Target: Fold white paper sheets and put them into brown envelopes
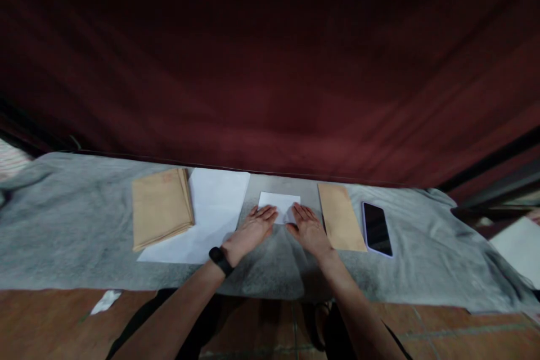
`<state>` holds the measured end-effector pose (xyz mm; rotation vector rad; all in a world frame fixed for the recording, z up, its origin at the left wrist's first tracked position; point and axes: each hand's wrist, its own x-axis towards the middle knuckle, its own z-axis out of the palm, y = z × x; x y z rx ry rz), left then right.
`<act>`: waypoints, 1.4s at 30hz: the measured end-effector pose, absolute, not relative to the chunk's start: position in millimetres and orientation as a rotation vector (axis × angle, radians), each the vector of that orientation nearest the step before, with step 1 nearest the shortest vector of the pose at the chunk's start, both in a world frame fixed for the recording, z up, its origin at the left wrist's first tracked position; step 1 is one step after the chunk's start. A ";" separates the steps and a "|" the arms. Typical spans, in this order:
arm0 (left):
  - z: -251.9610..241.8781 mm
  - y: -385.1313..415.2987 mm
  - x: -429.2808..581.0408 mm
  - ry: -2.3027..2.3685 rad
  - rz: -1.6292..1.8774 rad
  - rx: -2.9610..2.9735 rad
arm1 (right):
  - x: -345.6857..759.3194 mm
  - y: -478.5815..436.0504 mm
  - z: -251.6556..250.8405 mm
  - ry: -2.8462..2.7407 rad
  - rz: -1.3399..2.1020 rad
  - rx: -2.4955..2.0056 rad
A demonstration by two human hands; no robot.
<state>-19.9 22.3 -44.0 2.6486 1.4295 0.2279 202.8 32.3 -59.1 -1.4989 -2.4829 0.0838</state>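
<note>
A small white sheet of paper, which looks folded, lies flat on the grey cloth in front of me. My left hand rests on its left part with the fingers stretched out flat. On its right part lies my right hand, fingers also extended and pressing down. Just right of that hand is a single brown envelope. To the left, large white sheets lie partly under a stack of brown envelopes.
A phone with a purple case lies right of the single envelope. The grey cloth covers the long table. A dark red curtain hangs behind it. A crumpled white scrap is on the tiled floor. White paper shows at far right.
</note>
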 end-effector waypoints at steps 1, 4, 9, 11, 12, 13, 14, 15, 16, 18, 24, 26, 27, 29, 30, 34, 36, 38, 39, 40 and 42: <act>-42.0 24.4 -21.5 1.427 0.212 2.646 | 203.0 32.2 -59.0 -2.479 0.094 -1.499; -35.2 29.5 -24.1 1.474 0.243 2.615 | 205.0 32.6 -58.7 -2.452 0.149 -1.478; -22.7 36.0 -26.0 1.559 0.555 2.390 | 213.7 41.8 -54.9 -2.238 0.398 -1.366; -17.9 39.7 -27.0 1.557 0.822 2.162 | 216.0 46.7 -52.6 -2.047 0.570 -1.326; -15.9 41.6 -27.2 1.537 0.962 2.009 | 216.2 48.8 -51.5 -1.929 0.663 -1.319; -14.6 43.4 -27.2 1.500 1.084 1.841 | 215.9 50.5 -50.4 -1.804 0.757 -1.314; -14.1 44.9 -26.9 1.451 1.177 1.674 | 215.1 51.8 -49.5 -1.680 0.845 -1.307; -14.7 46.3 -26.2 1.402 1.239 1.520 | 213.9 52.8 -48.8 -1.569 0.921 -1.296; -16.4 47.3 -25.1 1.361 1.273 1.389 | 212.5 53.6 -48.5 -1.480 0.979 -1.288; -23.4 49.0 -22.2 1.322 1.263 1.203 | 209.5 54.4 -49.3 -1.390 0.998 -1.330; -45.0 50.1 -11.5 1.641 0.936 1.412 | 202.6 48.6 -59.2 -1.687 0.480 -1.815; -44.1 47.7 -8.2 1.799 0.799 1.628 | 201.1 44.8 -61.9 -1.786 0.346 -1.893; -42.5 45.9 -6.5 1.867 0.731 1.712 | 200.6 43.2 -62.6 -1.820 0.280 -1.910; -38.9 41.8 -3.0 1.976 0.608 1.832 | 199.7 40.8 -62.6 -1.861 0.137 -1.905; -37.6 39.8 -1.3 2.014 0.561 1.877 | 199.0 40.0 -62.0 -1.875 0.064 -1.888; -37.3 35.1 4.8 2.073 0.481 1.989 | 190.6 37.7 -60.9 -2.000 -0.080 -1.708; -38.4 34.2 6.9 2.074 0.474 2.027 | 183.1 34.7 -63.8 -2.138 -0.039 -1.595; -38.8 33.6 8.0 2.070 0.452 2.057 | 176.0 30.2 -69.0 -2.275 -0.002 -1.540; -38.7 33.2 8.2 2.072 0.432 2.067 | 173.4 27.8 -72.0 -2.325 0.002 -1.538; -38.4 32.7 8.2 2.076 0.404 2.071 | 171.8 25.6 -75.0 -2.355 -0.001 -1.547; -37.5 31.2 8.1 2.087 0.350 2.083 | 170.9 22.4 -80.0 -2.366 -0.019 -1.577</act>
